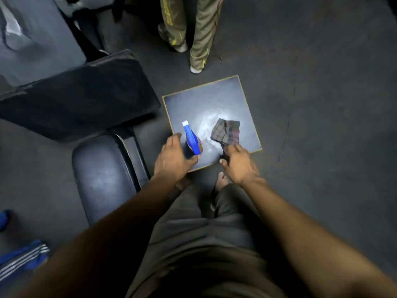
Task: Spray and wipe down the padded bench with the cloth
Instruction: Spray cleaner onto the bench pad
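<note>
Checked cloth (pixel 226 132) crumpled – rt hand (pixel 238 166) pinching, blue-capped spray bottle (pixel 192 143) upright

Left hand (pixel 174 155) curled beside blue spray bottle (pixel 191 141) standing on square stool top (pixel 217 95). Right hand (pixel 238 163) pinching checked cloth (pixel 225 132) on same surface. Padded bench (pixel 101 175) just left, untouched.
</note>
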